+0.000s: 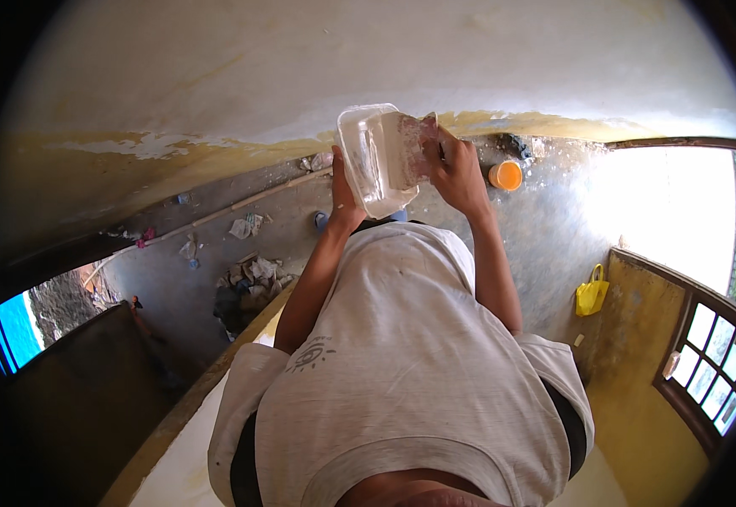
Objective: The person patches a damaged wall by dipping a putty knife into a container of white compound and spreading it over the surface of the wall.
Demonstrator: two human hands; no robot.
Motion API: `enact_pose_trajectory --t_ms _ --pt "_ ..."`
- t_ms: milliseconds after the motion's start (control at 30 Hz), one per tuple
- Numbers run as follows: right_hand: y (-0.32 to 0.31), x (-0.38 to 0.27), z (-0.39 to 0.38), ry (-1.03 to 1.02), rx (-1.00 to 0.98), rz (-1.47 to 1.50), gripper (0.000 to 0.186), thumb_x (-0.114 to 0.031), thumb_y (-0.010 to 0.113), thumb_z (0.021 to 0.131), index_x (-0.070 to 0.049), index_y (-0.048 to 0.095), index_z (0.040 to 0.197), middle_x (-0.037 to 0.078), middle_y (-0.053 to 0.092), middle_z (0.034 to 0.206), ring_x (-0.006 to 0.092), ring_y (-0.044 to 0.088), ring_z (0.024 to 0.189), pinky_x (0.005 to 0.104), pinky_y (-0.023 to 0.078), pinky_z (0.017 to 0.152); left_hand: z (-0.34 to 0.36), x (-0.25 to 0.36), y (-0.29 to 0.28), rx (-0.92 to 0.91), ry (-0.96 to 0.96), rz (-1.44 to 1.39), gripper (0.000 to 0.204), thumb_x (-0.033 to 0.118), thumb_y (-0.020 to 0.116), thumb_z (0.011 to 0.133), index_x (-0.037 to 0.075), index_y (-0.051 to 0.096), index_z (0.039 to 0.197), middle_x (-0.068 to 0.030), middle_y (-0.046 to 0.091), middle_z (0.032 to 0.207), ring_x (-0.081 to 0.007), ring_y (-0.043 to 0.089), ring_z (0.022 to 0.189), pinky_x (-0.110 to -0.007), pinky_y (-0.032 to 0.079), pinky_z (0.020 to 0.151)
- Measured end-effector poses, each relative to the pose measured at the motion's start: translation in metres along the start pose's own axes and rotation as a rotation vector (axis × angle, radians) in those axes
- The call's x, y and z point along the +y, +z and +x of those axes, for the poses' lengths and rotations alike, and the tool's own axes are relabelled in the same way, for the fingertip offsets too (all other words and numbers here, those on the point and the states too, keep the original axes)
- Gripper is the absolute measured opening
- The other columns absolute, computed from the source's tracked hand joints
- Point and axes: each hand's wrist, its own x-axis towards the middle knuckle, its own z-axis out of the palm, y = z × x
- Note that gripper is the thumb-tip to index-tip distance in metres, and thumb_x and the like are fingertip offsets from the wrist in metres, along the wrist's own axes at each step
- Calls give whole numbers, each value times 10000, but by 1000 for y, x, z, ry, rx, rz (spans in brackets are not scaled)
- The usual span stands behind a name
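In front of my chest, a clear plastic tub is tilted on its side, its inside facing me. My left hand grips its left wall, fingers mostly hidden behind it. My right hand is closed on a flat, brownish, residue-smeared plate that overlaps the tub's right side. Whether the plate touches the inside of the tub, I cannot tell. Whitish residue coats parts of the tub.
Ahead rises a patchy white and yellow wall. On the floor are an orange bucket, a long pole, and a heap of crumpled sacks. A yellow bag sits at right, by a low wall near a bright doorway.
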Motion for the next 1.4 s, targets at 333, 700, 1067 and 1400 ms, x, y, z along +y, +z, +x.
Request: enact_pose_trajectory --t_ms 333,700,1067,1400 --pt "25 15 -9 50 -66 -13 189 -97 515 894 56 603 962 291 574 702 451 608 678 457 475 623 3 -11 -20 -62 -102 -118 723 641 274 985 75 398 1418 -124 552 1315 -245 583 1179 -422 498 1006" --pt "30 47 -23 225 -60 88 265 -178 532 913 66 618 969 221 584 645 308 613 589 411 468 603 -10 -3 0 59 -48 22 807 708 285 944 87 356 1455 -116 525 1358 -248 560 1213 -431 478 1020" --pt "30 49 -32 155 -55 116 285 -225 565 946 57 587 912 171 482 585 211 453 527 375 407 539 -11 0 -1 32 -102 47 809 706 285 945 88 348 1462 -118 510 1381 -258 546 1231 -430 469 1026" --pt "32 54 -27 80 -91 28 318 -243 592 951 51 551 836 157 369 576 165 343 537 372 348 497 -11 -11 -11 26 -149 28 779 685 297 955 88 370 1450 -122 520 1370 -260 552 1219 -428 473 1021"
